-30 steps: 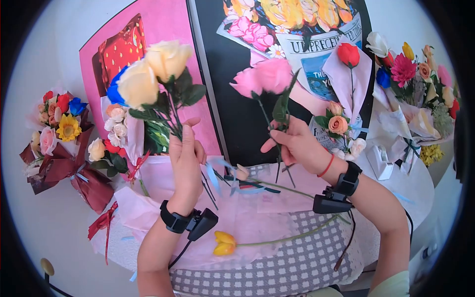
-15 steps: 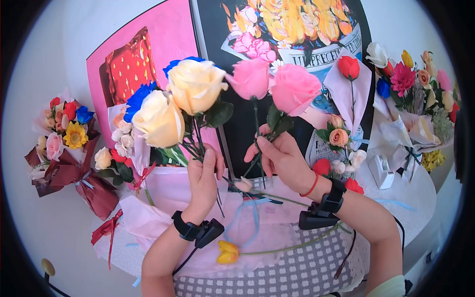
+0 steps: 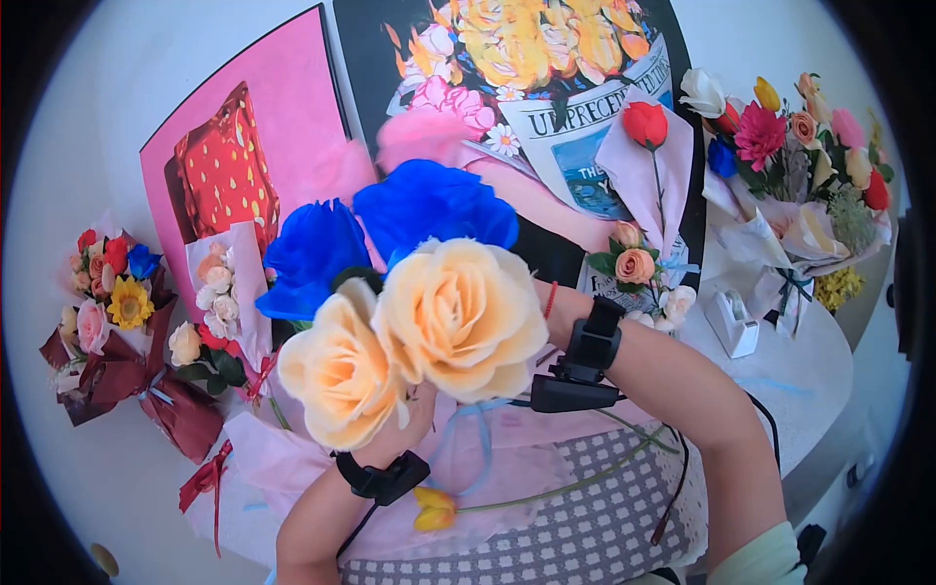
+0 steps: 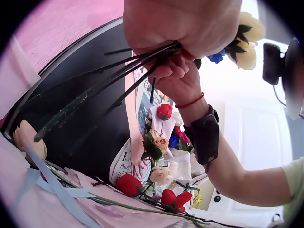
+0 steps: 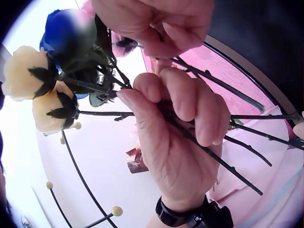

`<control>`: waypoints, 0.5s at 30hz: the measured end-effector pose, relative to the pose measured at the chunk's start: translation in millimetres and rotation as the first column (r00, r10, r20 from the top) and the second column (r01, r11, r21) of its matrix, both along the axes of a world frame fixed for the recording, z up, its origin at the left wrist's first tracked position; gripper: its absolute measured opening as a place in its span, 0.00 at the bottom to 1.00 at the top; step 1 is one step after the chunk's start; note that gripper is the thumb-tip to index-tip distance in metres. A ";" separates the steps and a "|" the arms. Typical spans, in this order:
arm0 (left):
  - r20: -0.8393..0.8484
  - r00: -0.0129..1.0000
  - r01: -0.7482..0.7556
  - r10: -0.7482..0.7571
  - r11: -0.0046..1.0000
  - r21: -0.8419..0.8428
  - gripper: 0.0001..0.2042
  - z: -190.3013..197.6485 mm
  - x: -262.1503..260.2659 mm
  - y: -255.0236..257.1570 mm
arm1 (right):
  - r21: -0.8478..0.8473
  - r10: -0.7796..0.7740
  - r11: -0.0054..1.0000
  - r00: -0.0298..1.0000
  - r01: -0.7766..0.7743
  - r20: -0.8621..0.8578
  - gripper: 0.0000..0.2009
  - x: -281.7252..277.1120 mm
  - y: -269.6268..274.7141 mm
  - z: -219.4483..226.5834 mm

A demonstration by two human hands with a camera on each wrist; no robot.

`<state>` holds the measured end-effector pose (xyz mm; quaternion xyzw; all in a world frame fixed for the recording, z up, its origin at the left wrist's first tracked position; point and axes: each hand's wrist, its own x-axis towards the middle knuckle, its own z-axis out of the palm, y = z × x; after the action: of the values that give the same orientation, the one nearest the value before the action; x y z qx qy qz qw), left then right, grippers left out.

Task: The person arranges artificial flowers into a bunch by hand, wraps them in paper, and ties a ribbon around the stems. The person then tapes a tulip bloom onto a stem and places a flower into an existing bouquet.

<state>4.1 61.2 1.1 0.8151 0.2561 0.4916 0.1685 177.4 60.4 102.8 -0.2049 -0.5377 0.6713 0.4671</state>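
Two cream roses [image 3: 463,317] and two blue roses [image 3: 429,210] stand bunched in the head view, with blurred pink roses [image 3: 419,136] behind. My left hand [image 3: 405,424], partly covered by the blooms, curls round their dark stems [image 5: 232,168], as the right wrist view shows. Close against it at the top of that view, my right hand [image 5: 154,23] pinches stems beside a pink rose [image 5: 124,43]. The blooms hide that hand in the head view. From the left wrist view, its fingers [image 4: 173,69] lie curled right beside the left hand [image 4: 183,23].
A yellow tulip [image 3: 434,509] lies on pink wrapping near the checked cloth [image 3: 546,526]. Wrapped bouquets stand at left [image 3: 146,331] and right [image 3: 809,214]. A white tape dispenser [image 3: 731,322] is at right. Two pictures lean behind, and a blue ribbon [image 3: 468,439] lies in front.
The hands have come together. The cream and blue roses have tipped toward the head camera and now cover the right hand; the pink roses have moved left, behind them.
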 end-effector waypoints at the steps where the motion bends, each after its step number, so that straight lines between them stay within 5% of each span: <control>1: -0.001 1.000 0.001 -0.001 1.000 0.000 0.12 8.5 4.9 -7.3 | 0.307 0.027 0.950 0.994 -0.057 0.101 0.03 -0.7 24.5 -19.4; 2: 0.087 0.988 0.130 -0.125 0.990 -0.056 0.12 24.9 14.2 -21.9 | 0.577 0.023 0.805 0.978 -0.141 0.207 0.01 -1.4 37.1 -31.0; 4: 0.188 0.952 0.269 -0.241 0.953 -0.142 0.12 37.6 20.4 -33.7 | 0.610 0.004 0.781 0.977 -0.136 0.213 0.06 -0.6 15.1 -22.1; 7: 0.040 0.993 0.115 -0.110 0.978 -0.173 0.14 24.9 10.9 -24.7 | 0.372 0.122 0.918 0.990 -0.139 0.069 0.08 0.9 2.9 -18.7; 8: 0.064 0.996 0.058 -0.056 0.998 -0.034 0.14 13.1 7.4 -10.1 | 0.286 0.149 0.947 0.989 -0.147 0.015 0.08 1.2 2.3 -18.4; 9: 0.066 0.996 0.057 -0.055 0.998 -0.034 0.14 12.9 8.4 -10.3 | 0.681 -0.001 0.729 0.994 -0.074 0.109 0.08 -5.0 10.3 -19.2; 11: 0.146 0.988 -0.041 0.038 0.999 0.019 0.13 13.9 12.9 -13.5 | 0.931 -0.234 0.357 0.972 0.079 0.007 0.07 -8.6 13.3 -24.0; 12: 0.303 0.921 0.272 -0.243 0.961 -0.057 0.11 31.6 23.1 -26.3 | 0.809 -0.217 0.588 0.962 -0.007 0.166 0.07 -6.5 -2.0 -16.5; 13: 0.301 0.922 0.271 -0.242 0.961 -0.057 0.11 33.0 25.3 -27.7 | 0.809 -0.216 0.588 0.962 -0.005 0.164 0.07 -7.1 -8.0 -13.9; 15: 0.321 0.922 0.236 -0.214 0.971 -0.031 0.10 34.4 27.3 -28.5 | 0.537 -0.046 0.841 0.981 -0.063 0.187 0.06 -8.8 -14.2 -12.5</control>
<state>31.3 32.7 35.5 0.7436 0.1473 0.5838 0.2907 168.6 46.1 90.3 -0.1267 -0.7485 0.4716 0.4485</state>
